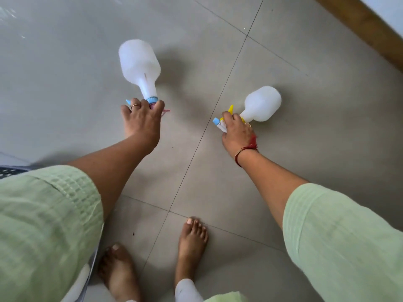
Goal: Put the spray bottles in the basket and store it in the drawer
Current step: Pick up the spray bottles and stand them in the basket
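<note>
Grey floor tiles (218, 171) fill the view beneath two bare feet. The left hand (142, 119) is wrapped around the spray head of a white spray bottle with a blue collar (139, 66), whose body points away from the person above the floor. The right hand (236, 132) grips the yellow-and-blue trigger head of a second white spray bottle (261, 104), tilted up and to the right. Both forearms emerge from pale green sleeves (338, 236). A dark perforated basket edge (11, 172) peeks out at far left.
</note>
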`<move>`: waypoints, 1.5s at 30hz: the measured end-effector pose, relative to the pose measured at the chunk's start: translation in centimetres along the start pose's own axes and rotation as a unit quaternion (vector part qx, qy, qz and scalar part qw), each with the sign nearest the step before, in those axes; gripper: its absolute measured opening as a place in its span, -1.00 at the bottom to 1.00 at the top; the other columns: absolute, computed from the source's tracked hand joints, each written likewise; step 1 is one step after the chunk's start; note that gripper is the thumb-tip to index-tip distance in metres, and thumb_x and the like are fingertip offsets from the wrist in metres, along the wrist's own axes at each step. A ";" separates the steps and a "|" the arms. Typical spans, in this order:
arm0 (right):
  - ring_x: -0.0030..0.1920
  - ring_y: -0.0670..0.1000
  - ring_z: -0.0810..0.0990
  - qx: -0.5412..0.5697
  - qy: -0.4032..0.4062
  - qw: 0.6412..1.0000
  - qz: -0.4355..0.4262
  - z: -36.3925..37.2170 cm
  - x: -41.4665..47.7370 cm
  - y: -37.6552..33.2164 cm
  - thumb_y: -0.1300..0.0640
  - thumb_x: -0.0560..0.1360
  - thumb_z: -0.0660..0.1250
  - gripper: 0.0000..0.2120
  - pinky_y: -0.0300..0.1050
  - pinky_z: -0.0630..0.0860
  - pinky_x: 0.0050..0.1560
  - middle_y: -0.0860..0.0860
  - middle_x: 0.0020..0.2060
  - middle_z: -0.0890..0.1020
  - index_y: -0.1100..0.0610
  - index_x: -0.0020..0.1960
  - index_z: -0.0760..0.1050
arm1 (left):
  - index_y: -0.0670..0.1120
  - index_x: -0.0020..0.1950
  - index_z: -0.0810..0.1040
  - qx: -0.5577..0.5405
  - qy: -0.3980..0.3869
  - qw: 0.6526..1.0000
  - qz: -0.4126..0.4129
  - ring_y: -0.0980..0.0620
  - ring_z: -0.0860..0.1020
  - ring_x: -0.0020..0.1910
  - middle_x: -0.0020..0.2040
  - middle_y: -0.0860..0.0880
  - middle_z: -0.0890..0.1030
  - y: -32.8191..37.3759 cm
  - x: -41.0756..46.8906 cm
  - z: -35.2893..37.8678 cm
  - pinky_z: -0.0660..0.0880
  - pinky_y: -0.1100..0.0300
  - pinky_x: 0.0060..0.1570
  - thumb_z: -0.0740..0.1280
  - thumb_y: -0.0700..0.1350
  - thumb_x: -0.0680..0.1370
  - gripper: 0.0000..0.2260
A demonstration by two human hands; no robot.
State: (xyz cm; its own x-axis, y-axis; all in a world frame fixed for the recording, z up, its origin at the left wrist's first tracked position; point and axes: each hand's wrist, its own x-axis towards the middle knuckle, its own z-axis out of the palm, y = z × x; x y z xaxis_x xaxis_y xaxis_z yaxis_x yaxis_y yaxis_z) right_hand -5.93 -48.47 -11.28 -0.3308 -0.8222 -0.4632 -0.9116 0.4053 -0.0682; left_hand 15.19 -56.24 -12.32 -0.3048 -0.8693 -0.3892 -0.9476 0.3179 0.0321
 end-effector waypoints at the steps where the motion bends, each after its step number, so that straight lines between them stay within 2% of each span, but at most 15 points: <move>1: 0.11 0.24 0.53 0.005 -0.003 1.000 -0.006 -1.2 -0.9 -0.8 0.30 0.51 0.18 -0.59 -0.01 0.47 0.03 0.09 0.20 0.46 0.07 0.33 0.33 | -0.06 0.21 0.36 0.010 -0.006 1.000 0.011 -0.24 0.36 0.22 0.12 -0.24 0.50 -0.7 -0.9 -1.1 0.27 -0.08 0.15 0.24 -0.25 0.53 -0.73; 3: 0.09 0.26 0.54 0.011 -0.012 0.999 -0.028 -3.5 -2.6 -2.4 0.30 0.51 0.16 -0.58 0.00 0.46 0.01 0.09 0.20 0.47 0.06 0.34 0.33 | -0.06 0.18 0.39 0.014 0.004 0.999 0.035 -0.23 0.39 0.18 0.09 -0.23 0.52 -2.0 -2.9 -3.2 0.29 -0.06 0.11 0.20 -0.12 0.62 -0.85; 6: 0.07 0.26 0.55 0.025 -0.013 0.999 -0.039 -6.7 -4.7 -5.0 0.31 0.52 0.12 -0.57 -0.01 0.45 -0.05 0.09 0.17 0.50 0.06 0.36 0.32 | -0.06 0.16 0.40 0.003 0.017 0.998 0.053 -0.19 0.44 0.10 0.02 -0.21 0.56 -3.5 -5.5 -6.1 0.29 0.00 -0.01 0.04 0.04 0.66 -0.75; 9: 0.02 0.27 0.57 0.037 0.001 0.998 -0.057 -10.2 -7.1 -8.3 0.26 0.54 0.12 -0.61 -0.02 0.45 -0.13 0.09 0.16 0.52 0.06 0.35 0.33 | -0.03 0.19 0.38 -0.008 0.030 0.999 0.037 -0.19 0.46 0.10 0.01 -0.18 0.58 -5.2 -7.9 -9.0 0.25 0.04 -0.09 0.05 -0.01 0.67 -0.80; 13: -0.08 0.28 0.58 0.060 0.028 0.991 -0.119 -13.1 -11.1 -12.9 0.23 0.51 0.19 -0.57 -0.03 0.40 -0.22 0.10 0.20 0.44 0.05 0.37 0.35 | -0.03 0.15 0.39 -0.059 0.067 0.996 0.013 -0.20 0.49 0.01 -0.05 -0.17 0.59 -7.8 -11.2 -12.5 0.17 0.06 -0.17 0.09 -0.03 0.66 -0.85; 18: -0.07 0.29 0.59 0.081 0.046 0.978 -0.185 -15.6 -15.7 -18.5 0.17 0.53 0.23 -0.62 0.02 0.51 -0.15 0.11 0.22 0.46 0.03 0.34 0.41 | -0.05 0.21 0.36 -0.080 0.102 0.991 0.015 -0.20 0.56 -0.05 -0.06 -0.14 0.64 -12.1 -15.0 -16.9 0.18 0.07 -0.17 0.15 -0.10 0.62 -0.82; 21: -0.04 0.26 0.61 0.066 0.047 0.961 -0.266 -15.6 -18.1 -22.2 0.17 0.54 0.23 -0.63 0.04 0.56 -0.12 0.14 0.21 0.49 0.07 0.35 0.41 | -0.07 0.25 0.36 -0.109 0.129 0.985 -0.038 -0.22 0.56 -0.03 -0.02 -0.16 0.64 -16.0 -16.9 -18.2 0.28 0.04 -0.10 0.15 -0.10 0.61 -0.78; 25: 0.01 0.26 0.60 0.080 0.037 0.951 -0.298 -15.7 -20.0 -27.5 0.15 0.57 0.22 -0.65 0.04 0.56 -0.06 0.15 0.24 0.48 0.12 0.35 0.40 | -0.08 0.30 0.36 -0.160 0.183 0.963 -0.121 -0.25 0.55 -0.02 0.01 -0.17 0.63 -21.1 -20.1 -19.7 0.28 0.03 -0.09 0.14 -0.06 0.60 -0.71; 31: -0.06 0.24 0.59 0.088 0.020 0.925 -0.369 -16.2 -23.1 -35.0 0.13 0.58 0.23 -0.70 0.06 0.57 -0.12 0.16 0.18 0.49 0.20 0.28 0.44 | -0.11 0.27 0.38 -0.235 0.237 0.904 -0.267 -0.25 0.55 0.01 -0.01 -0.17 0.63 -27.3 -27.8 -20.0 0.31 0.00 -0.05 0.16 -0.08 0.59 -0.73; 39: -0.13 0.25 0.58 0.051 -0.019 0.882 -0.469 -13.9 -28.2 -42.6 0.15 0.56 0.25 -0.76 0.03 0.52 -0.21 0.18 0.12 0.49 0.25 0.18 0.46 | -0.08 0.30 0.37 -0.284 0.207 0.830 -0.432 -0.26 0.55 0.00 0.03 -0.20 0.62 -30.8 -38.3 -14.3 0.33 -0.01 -0.04 0.17 -0.10 0.59 -0.72; 45: -0.06 0.25 0.58 0.026 -0.064 0.856 -0.512 -11.0 -31.2 -46.6 0.13 0.58 0.24 -0.73 0.10 0.55 -0.12 0.17 0.15 0.47 0.24 0.22 0.44 | -0.07 0.27 0.39 -0.308 0.179 0.803 -0.479 -0.26 0.56 -0.04 -0.02 -0.19 0.63 -30.3 -42.6 -10.9 0.32 0.00 -0.08 0.18 -0.10 0.59 -0.74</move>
State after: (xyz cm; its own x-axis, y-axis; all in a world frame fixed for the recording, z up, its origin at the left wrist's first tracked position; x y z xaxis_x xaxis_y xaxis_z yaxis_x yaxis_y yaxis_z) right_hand 44.20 -46.08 16.11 0.6675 -0.7079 -0.2307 -0.6950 -0.4812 -0.5343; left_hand 55.83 -32.97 13.37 0.6875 -0.6916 -0.2214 -0.5983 -0.7122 0.3671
